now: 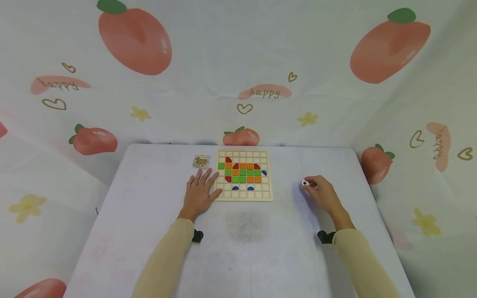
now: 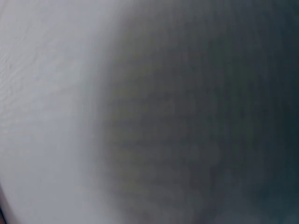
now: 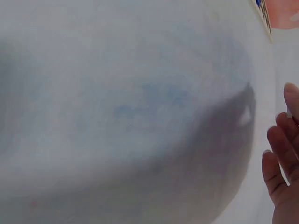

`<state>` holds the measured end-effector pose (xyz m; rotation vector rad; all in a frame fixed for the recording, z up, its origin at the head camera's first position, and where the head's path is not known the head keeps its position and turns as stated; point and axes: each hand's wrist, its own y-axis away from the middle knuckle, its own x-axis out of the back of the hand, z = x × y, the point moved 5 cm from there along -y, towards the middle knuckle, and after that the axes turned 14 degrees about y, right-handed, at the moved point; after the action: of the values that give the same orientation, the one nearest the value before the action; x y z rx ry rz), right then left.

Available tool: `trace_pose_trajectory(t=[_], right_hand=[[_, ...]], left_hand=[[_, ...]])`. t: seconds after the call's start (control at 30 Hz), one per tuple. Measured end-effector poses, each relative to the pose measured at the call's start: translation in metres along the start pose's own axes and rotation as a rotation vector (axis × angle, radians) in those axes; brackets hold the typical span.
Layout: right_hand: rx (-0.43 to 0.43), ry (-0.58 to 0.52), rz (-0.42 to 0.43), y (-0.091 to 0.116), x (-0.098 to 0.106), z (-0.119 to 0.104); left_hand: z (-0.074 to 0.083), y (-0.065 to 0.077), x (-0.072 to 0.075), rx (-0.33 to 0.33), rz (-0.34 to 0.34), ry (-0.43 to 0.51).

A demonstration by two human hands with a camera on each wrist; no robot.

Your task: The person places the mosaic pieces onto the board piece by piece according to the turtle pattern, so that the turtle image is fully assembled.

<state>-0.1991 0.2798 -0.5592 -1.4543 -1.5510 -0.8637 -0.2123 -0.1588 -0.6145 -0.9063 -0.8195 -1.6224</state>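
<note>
My right hand [image 1: 323, 194] pinches a small white piece with a black dot [image 1: 305, 183] between thumb and fingertips, over the right part of the table. In the right wrist view the same hand [image 3: 284, 158] shows at the right edge, fingers bent. My left hand [image 1: 199, 195] lies flat with spread fingers, its fingertips at the left edge of a pale gridded board [image 1: 270, 195]. On the board sit orange, green and red tiles [image 1: 243, 172] in a block, plus blue half-round pieces [image 1: 250, 188]. The left wrist view is mostly a dark blur.
A small pattern card [image 1: 201, 161] lies left of the board, just beyond the left fingertips. The white table [image 1: 242, 265] has a greyish smudge [image 1: 244, 223] in front of the board. A printed cloth [image 1: 208, 49] hangs behind and at the sides.
</note>
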Motion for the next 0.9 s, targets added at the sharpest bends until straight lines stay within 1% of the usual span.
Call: trace_pose_trajectory(t=[0.13, 0.33, 0.4, 0.6, 0.73, 0.83, 0.9], right_hand=[[0.049, -0.016, -0.008, -0.012, 0.002, -0.015], [0.058, -0.031, -0.039, -0.025, -0.002, -0.034], [0.049, -0.044, -0.051, -0.029, -0.005, -0.040], [-0.019, -0.122, -0.124, -0.044, -0.020, -0.056], [-0.062, -0.164, -0.141, -0.055, -0.030, -0.064], [-0.070, -0.186, -0.148, -0.063, -0.037, -0.072], [-0.060, -0.191, -0.158, -0.068, -0.039, -0.079]], left_hand=[[0.001, 0.000, 0.002, 0.010, -0.010, 0.005], [0.001, 0.000, 0.002, 0.011, -0.022, 0.000], [0.001, 0.000, 0.002, 0.009, -0.021, 0.005], [0.001, 0.001, 0.003, 0.009, -0.014, -0.004], [0.001, 0.001, 0.003, 0.007, -0.011, 0.000], [0.001, 0.001, 0.003, 0.008, -0.012, 0.003], [0.002, 0.002, 0.003, 0.010, -0.013, 0.005]])
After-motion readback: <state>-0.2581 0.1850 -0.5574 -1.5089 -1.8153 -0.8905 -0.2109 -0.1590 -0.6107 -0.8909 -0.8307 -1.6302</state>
